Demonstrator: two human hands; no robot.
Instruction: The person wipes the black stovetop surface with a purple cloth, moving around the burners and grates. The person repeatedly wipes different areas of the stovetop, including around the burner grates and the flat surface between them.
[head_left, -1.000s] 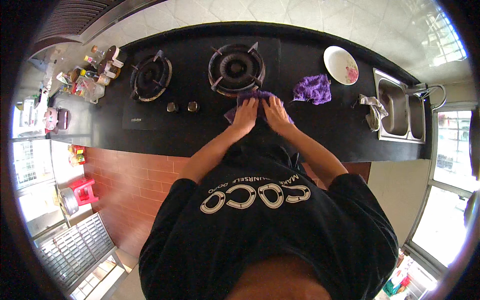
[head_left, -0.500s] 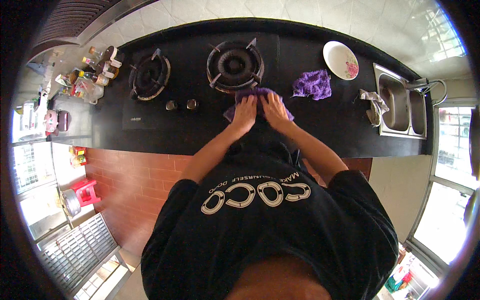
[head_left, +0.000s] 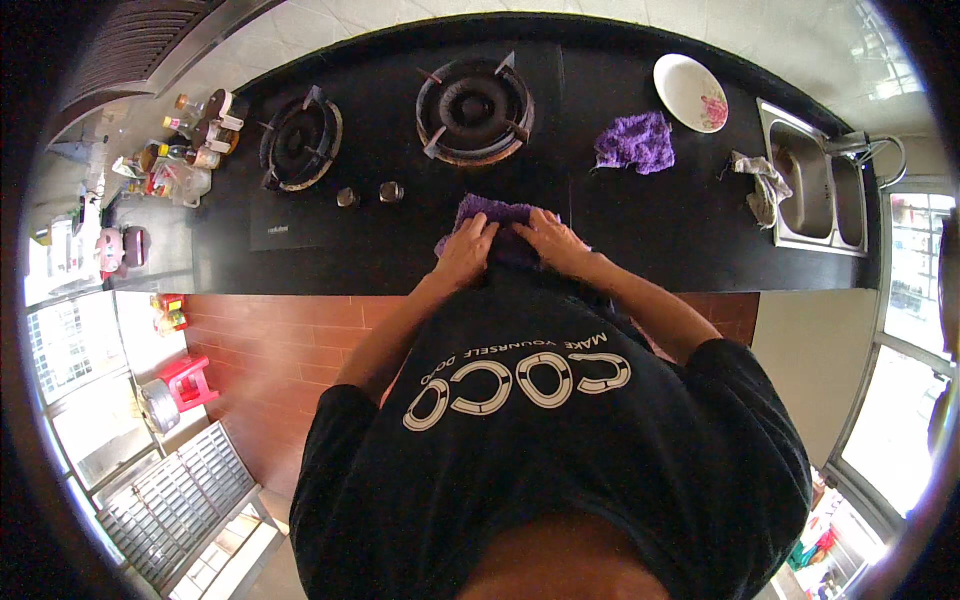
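Observation:
A purple towel-like cloth [head_left: 505,213] lies on the black counter [head_left: 390,250] near its front edge, just below the larger gas burner [head_left: 473,108]. My left hand [head_left: 467,250] is on its left part, with fingers bent onto the fabric. On the right part rests my right hand [head_left: 553,242], gripping it in the same way. My thumbs face each other, and the cloth bunches up between the hands. Part of the cloth's near side is hidden by my hands and black shirt. To the right is a second purple cloth [head_left: 636,143], crumpled and untouched.
A white flowered plate [head_left: 690,92] lies toward the back right. Beyond it are a steel double sink [head_left: 800,185] and a greyish rag [head_left: 762,188] over its edge. Left are two knobs [head_left: 391,192], a smaller burner [head_left: 301,143] and several bottles [head_left: 195,130].
Both hands have drawn the cloth back from the larger burner toward the counter's front edge. My view has shifted slightly. The second cloth and plate stay in place.

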